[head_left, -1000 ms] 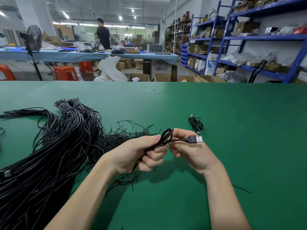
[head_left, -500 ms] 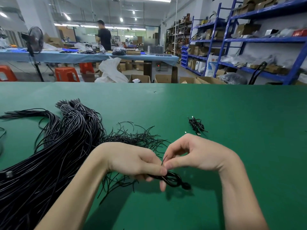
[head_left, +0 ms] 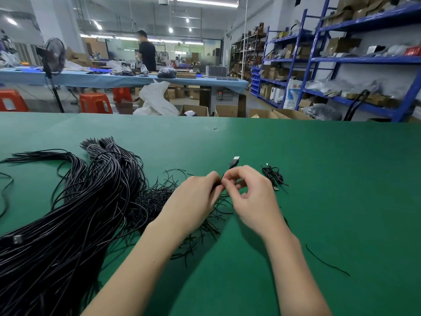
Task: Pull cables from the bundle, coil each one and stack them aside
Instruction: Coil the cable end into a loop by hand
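Note:
A thick bundle of black cables [head_left: 68, 213] lies across the left of the green table [head_left: 330, 179]. Both hands meet at the table's middle over one black cable. My left hand [head_left: 196, 199] grips the coiled part, which it mostly hides. My right hand [head_left: 248, 192] pinches the cable beside it between thumb and forefinger. The cable's USB plug [head_left: 234, 161] sticks up behind the fingers. One coiled cable [head_left: 273, 175] lies on the table just right of my right hand.
A heap of short black ties [head_left: 159, 197] lies under and left of my left wrist. A loose tie [head_left: 328, 261] lies at the right. Beyond the far table edge stand boxes, blue shelves [head_left: 341, 60], a fan and a person at another table.
The hands have risen from near the table and moved farther away. The USB plug, pointing right a second ago and hidden half a second ago, now points up behind the fingers.

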